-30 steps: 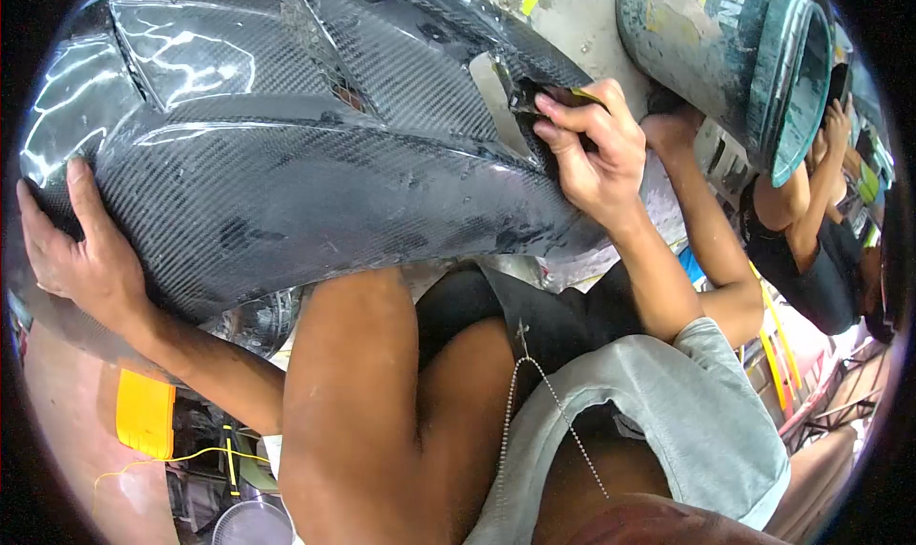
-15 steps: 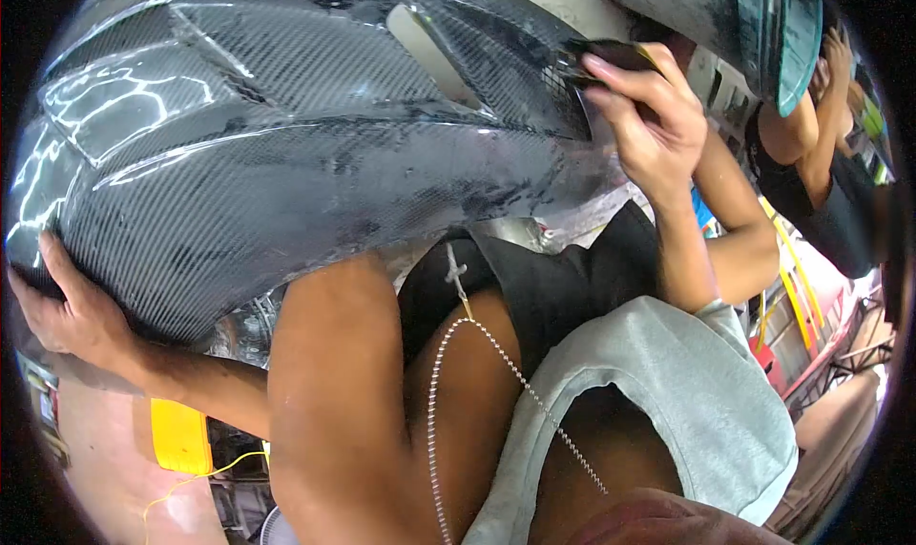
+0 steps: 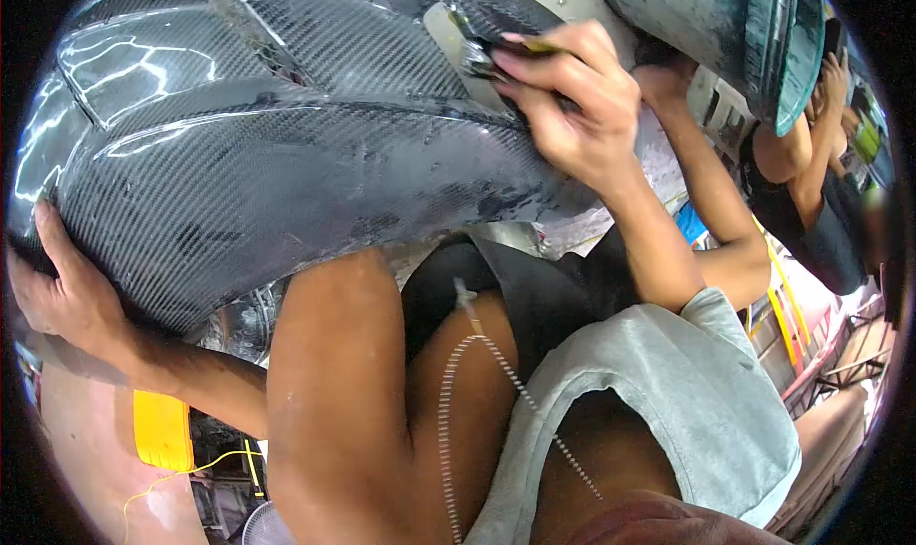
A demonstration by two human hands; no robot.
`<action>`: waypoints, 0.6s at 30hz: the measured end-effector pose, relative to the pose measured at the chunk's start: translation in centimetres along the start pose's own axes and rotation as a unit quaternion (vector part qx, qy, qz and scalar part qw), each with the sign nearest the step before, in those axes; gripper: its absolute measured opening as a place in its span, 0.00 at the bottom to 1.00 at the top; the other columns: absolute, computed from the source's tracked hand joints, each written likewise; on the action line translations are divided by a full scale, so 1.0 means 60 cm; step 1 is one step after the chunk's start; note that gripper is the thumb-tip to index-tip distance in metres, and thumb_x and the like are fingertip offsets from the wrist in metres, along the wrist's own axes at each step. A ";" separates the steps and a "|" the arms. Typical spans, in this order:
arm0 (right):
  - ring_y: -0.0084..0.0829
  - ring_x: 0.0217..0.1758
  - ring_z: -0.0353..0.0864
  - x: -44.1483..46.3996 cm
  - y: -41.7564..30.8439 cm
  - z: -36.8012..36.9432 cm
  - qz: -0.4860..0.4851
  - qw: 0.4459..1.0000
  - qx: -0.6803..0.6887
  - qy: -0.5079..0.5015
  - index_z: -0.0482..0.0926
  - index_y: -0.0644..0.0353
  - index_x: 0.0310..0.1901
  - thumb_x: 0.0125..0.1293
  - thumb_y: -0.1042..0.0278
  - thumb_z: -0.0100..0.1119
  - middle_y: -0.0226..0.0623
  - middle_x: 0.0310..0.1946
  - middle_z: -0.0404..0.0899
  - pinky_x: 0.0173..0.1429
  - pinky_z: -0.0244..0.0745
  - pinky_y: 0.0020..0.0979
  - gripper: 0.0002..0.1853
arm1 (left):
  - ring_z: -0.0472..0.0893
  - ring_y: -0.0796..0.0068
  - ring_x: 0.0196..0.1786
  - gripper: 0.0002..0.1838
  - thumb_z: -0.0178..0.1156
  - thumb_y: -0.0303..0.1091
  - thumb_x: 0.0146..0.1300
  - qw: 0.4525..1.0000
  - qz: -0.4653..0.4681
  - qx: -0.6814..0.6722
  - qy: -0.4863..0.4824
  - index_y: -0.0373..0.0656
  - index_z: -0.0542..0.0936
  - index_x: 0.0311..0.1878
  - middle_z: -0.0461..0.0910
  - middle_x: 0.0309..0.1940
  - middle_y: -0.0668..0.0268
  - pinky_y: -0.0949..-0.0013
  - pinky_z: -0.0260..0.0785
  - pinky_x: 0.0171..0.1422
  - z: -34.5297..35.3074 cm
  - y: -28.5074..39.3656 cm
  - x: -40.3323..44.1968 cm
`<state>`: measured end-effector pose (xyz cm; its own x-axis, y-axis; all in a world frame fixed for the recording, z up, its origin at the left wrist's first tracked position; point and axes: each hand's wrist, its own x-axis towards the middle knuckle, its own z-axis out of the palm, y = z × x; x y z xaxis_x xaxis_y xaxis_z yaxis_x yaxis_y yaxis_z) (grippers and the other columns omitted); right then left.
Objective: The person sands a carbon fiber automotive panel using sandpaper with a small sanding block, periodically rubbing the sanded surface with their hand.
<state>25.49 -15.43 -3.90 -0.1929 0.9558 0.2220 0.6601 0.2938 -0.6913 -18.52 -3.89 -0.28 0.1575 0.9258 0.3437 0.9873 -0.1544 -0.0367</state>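
Note:
A glossy, dark carbon-fibre panel [image 3: 286, 182] with several vent-like openings lies across my legs and fills the upper left. My left hand [image 3: 72, 302] rests at its left edge, thumb and fingers apart on the rim. Near the panel's upper right, my right hand [image 3: 577, 106] is closed around a small dark tool [image 3: 530, 53]. The tool's shiny end is over the pale opening in the panel; its exact shape is blurred.
A large grey-green bucket [image 3: 706, 30] lies tilted at the upper right. Beyond it a person in black [image 3: 821, 211] sits, arms raised. A yellow object [image 3: 162, 430] and a thin yellow cable [image 3: 181, 471] are at the lower left.
Over the last second the view has shifted a little. My right hand moved right, off the opening's edge, then back left over the opening with the tool. My left hand stays at the rim.

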 end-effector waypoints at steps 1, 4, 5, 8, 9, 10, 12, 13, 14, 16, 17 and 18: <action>0.38 0.38 0.81 0.009 0.002 0.008 0.004 1.000 -0.007 0.001 0.89 0.58 0.39 0.48 0.80 0.71 0.37 0.38 0.87 0.46 0.74 0.33 0.14 | 0.76 0.40 0.67 0.40 0.62 0.60 0.70 1.000 0.001 -0.001 0.002 0.31 0.74 0.68 0.76 0.65 0.39 0.46 0.66 0.72 0.002 0.001 0.001; 0.36 0.37 0.81 -0.017 0.003 -0.002 0.029 1.000 0.012 -0.004 0.89 0.58 0.38 0.48 0.81 0.71 0.37 0.40 0.88 0.45 0.75 0.34 0.14 | 0.78 0.41 0.65 0.37 0.63 0.58 0.70 1.000 0.011 -0.004 0.012 0.32 0.78 0.66 0.79 0.63 0.40 0.48 0.68 0.70 0.003 0.000 0.003; 0.36 0.37 0.81 -0.035 0.004 -0.010 0.026 0.999 0.017 -0.005 0.90 0.58 0.39 0.48 0.82 0.71 0.37 0.41 0.89 0.45 0.76 0.34 0.14 | 0.79 0.41 0.65 0.36 0.64 0.57 0.70 1.000 0.017 -0.002 0.017 0.32 0.79 0.65 0.79 0.63 0.41 0.49 0.69 0.70 0.002 -0.005 0.005; 0.36 0.37 0.81 -0.044 -0.006 -0.016 0.057 0.998 0.025 -0.010 0.89 0.59 0.39 0.49 0.80 0.74 0.36 0.39 0.88 0.44 0.76 0.33 0.13 | 0.80 0.41 0.64 0.35 0.66 0.56 0.69 1.000 0.011 -0.004 0.015 0.30 0.80 0.63 0.81 0.61 0.40 0.51 0.69 0.70 -0.003 -0.005 0.005; 0.36 0.37 0.81 -0.029 -0.013 -0.006 0.052 0.998 0.023 0.008 0.89 0.59 0.39 0.49 0.79 0.75 0.36 0.36 0.86 0.44 0.76 0.34 0.13 | 0.80 0.40 0.64 0.37 0.66 0.57 0.68 1.000 0.005 -0.011 0.004 0.28 0.79 0.63 0.81 0.60 0.38 0.51 0.69 0.71 -0.004 0.000 0.005; 0.37 0.37 0.81 -0.010 -0.017 0.000 0.053 0.998 0.017 0.009 0.89 0.59 0.40 0.49 0.79 0.75 0.36 0.34 0.84 0.44 0.75 0.34 0.13 | 0.78 0.41 0.66 0.37 0.66 0.57 0.69 1.000 0.008 0.000 -0.005 0.30 0.79 0.66 0.80 0.62 0.39 0.51 0.66 0.74 -0.002 -0.008 0.006; 0.39 0.37 0.80 0.029 -0.007 0.021 0.018 0.998 0.031 0.056 0.88 0.59 0.41 0.51 0.78 0.76 0.37 0.30 0.80 0.44 0.75 0.35 0.14 | 0.77 0.42 0.68 0.38 0.65 0.57 0.69 1.000 -0.007 -0.013 0.017 0.32 0.78 0.68 0.79 0.64 0.41 0.51 0.63 0.75 -0.003 0.015 0.004; 0.40 0.37 0.80 0.035 -0.008 0.023 0.030 0.996 0.048 0.064 0.89 0.58 0.42 0.52 0.77 0.76 0.38 0.31 0.82 0.44 0.75 0.35 0.13 | 0.76 0.43 0.69 0.38 0.65 0.58 0.69 0.999 -0.014 -0.018 0.029 0.34 0.77 0.69 0.79 0.65 0.41 0.51 0.62 0.76 -0.003 0.021 0.002; 0.39 0.37 0.81 0.037 -0.018 0.016 0.053 0.994 0.050 0.076 0.90 0.58 0.42 0.53 0.77 0.76 0.38 0.33 0.83 0.45 0.75 0.35 0.13 | 0.74 0.44 0.71 0.38 0.65 0.58 0.69 1.000 -0.027 -0.001 0.013 0.35 0.76 0.70 0.77 0.67 0.42 0.51 0.59 0.78 -0.002 0.011 0.001; 0.38 0.38 0.82 0.032 -0.033 -0.001 0.091 0.991 0.054 0.085 0.90 0.58 0.43 0.54 0.77 0.77 0.39 0.35 0.85 0.46 0.76 0.34 0.14 | 0.74 0.44 0.70 0.38 0.65 0.58 0.69 0.999 -0.020 0.023 0.017 0.35 0.76 0.70 0.77 0.66 0.43 0.51 0.60 0.77 0.003 -0.007 -0.001; 0.38 0.39 0.83 0.020 -0.032 -0.010 0.109 0.989 0.055 0.082 0.90 0.58 0.43 0.54 0.77 0.77 0.39 0.37 0.86 0.47 0.76 0.33 0.14 | 0.75 0.44 0.70 0.38 0.65 0.58 0.69 0.999 -0.023 0.035 0.016 0.35 0.77 0.70 0.78 0.66 0.43 0.51 0.61 0.76 0.005 -0.008 -0.006; 0.37 0.39 0.83 0.007 -0.030 -0.017 0.126 0.988 0.053 0.078 0.90 0.59 0.44 0.54 0.77 0.77 0.40 0.38 0.87 0.47 0.76 0.33 0.14 | 0.75 0.44 0.69 0.38 0.65 0.58 0.69 0.999 -0.025 0.035 0.008 0.35 0.77 0.69 0.78 0.66 0.43 0.51 0.61 0.76 0.006 -0.009 -0.008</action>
<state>24.98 -15.55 -1.87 0.0873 0.9876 0.1301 0.5915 0.0537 -0.8045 -19.09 -4.13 -0.75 0.1085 0.9262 0.3611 0.9930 -0.0836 -0.0839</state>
